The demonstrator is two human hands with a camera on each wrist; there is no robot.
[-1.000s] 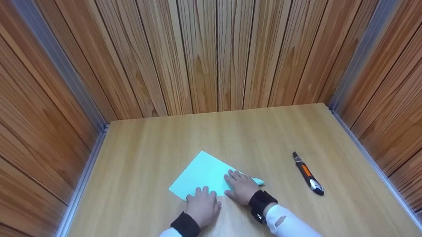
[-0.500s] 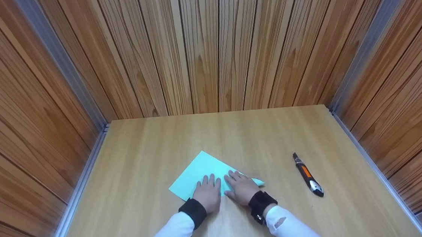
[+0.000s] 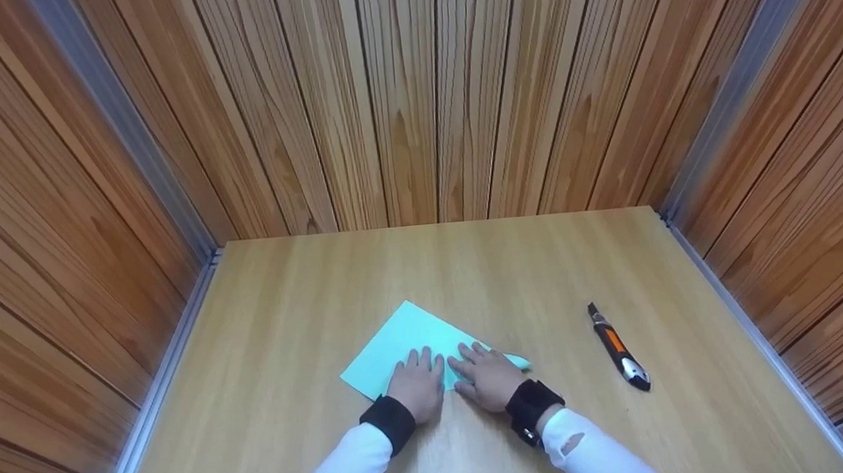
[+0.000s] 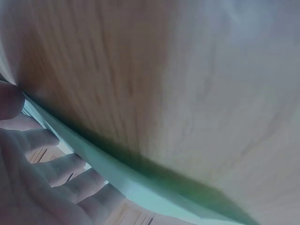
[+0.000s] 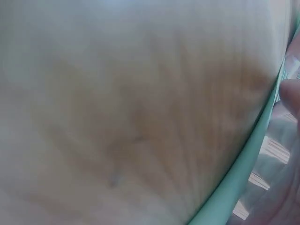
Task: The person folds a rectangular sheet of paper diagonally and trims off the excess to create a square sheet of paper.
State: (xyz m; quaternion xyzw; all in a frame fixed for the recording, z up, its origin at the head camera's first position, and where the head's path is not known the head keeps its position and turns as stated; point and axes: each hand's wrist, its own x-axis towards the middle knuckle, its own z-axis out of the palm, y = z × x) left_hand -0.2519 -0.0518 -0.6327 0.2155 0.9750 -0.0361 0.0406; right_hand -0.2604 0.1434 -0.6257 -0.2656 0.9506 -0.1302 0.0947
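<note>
A light turquoise sheet of paper [image 3: 392, 344], folded along its near edge, lies on the table with one corner pointing away. My left hand [image 3: 417, 387] rests on its near part with fingers straight and spread. Beside it my right hand [image 3: 490, 378] lies on the paper's right part, fingers extended as well. Past the right hand a narrow rolled-looking tip of the paper sticks out. In the left wrist view the paper's folded edge [image 4: 122, 180] runs under the fingers, raised a little from the wood. The right wrist view has a similar edge [image 5: 234, 187] beneath that hand.
A black and orange utility knife [image 3: 617, 346] lies on the table [image 3: 283, 300] to the right of the paper. Wood-plank walls [image 3: 403, 95] with metal edge strips enclose the table at the back and both sides.
My left hand has moved up and to the right, from the paper's near edge onto the sheet beside the right hand, fingers now straighter. The right hand stays almost in place.
</note>
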